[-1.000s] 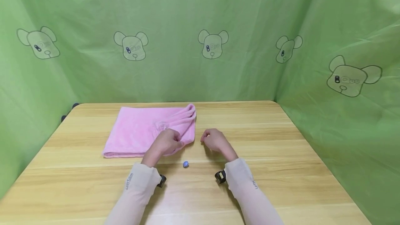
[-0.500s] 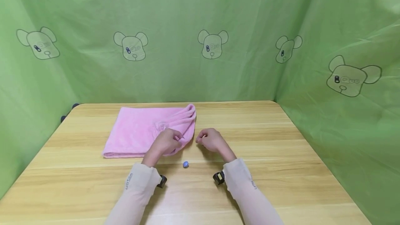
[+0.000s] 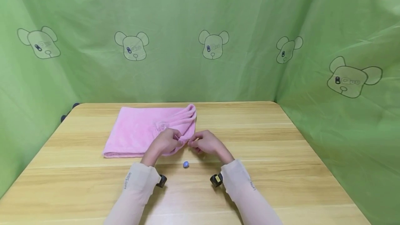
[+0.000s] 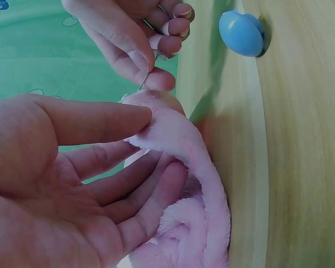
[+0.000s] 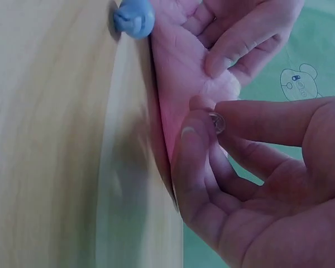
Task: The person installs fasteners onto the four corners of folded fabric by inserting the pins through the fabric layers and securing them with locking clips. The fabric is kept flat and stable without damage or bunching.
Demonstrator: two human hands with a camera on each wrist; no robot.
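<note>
A folded pink plush towel [image 3: 134, 127] lies on the table, its right side bunched into folds. My left hand [image 3: 167, 141] pinches the towel's near right edge between thumb and fingers, as the left wrist view shows. Close beside it, my right hand [image 3: 207, 143] pinches a thin metal pin [image 4: 144, 81] with a small round shiny end [image 5: 217, 122]. The pin's shaft points at the pinched towel edge; whether its tip has entered the cloth cannot be told. A small shiny blue rounded piece [image 3: 185, 164] sits on the wood, nearer my body than both hands.
The wooden table [image 3: 275, 176] has green curtains [image 3: 175, 75] with mouse-head drawings behind it and at its sides. Dark rounded objects [image 3: 63, 118] show past the table's far left edge. A black wrist camera [image 3: 216, 180] hangs below the right cuff.
My right hand has moved left, from apart to right up against the towel edge beside my left hand. The left hand keeps its hold, and the blue piece has stayed put.
</note>
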